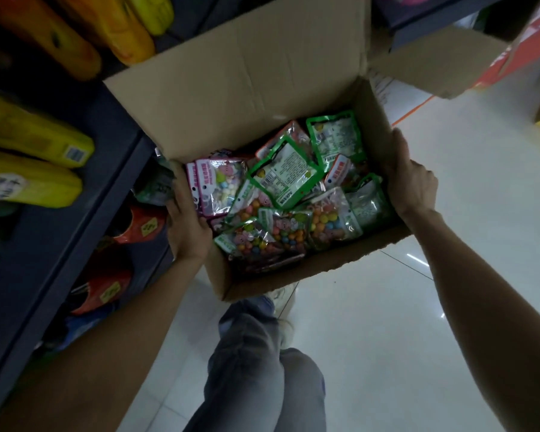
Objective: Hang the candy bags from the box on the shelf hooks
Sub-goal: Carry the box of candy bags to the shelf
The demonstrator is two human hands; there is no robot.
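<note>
A person holds an open cardboard box (pixel 262 73) at mid-frame, above their own legs and a pale tiled floor (pixel 449 213). The left hand (pixel 186 219) grips the box's left wall, its fingers (pixel 176 177) wrapped round the outside while the thumb side lies at the rim. The right hand (pixel 410 179) grips the right wall, fingers curled over the outer face near the top edge. Neither hand holds a bag.

The candy bags (pixel 290 201) lie loose in the bottom of the box, heaped at odd angles and overlapping — green-bordered packs, a pink-bordered one at the left just beside the left hand, and several clear-fronted packs showing coloured round sweets. All sit between the two hands, below the level of the fingers; none is plainly touched.

Judging by the crinkled, glossy film, the bags should be light, soft and rather slippery, and the sweets inside would probably shift when a pack is lifted. The stiffer printed header at the top of each pack looks the best place to pinch, since that is likely where a hanging hole would be, though no hole can be made out clearly here.

At the left of the frame stands a dark shelf (pixel 75 194) carrying yellow and orange packets (pixel 32 132); its hooks cannot be made out.
</note>
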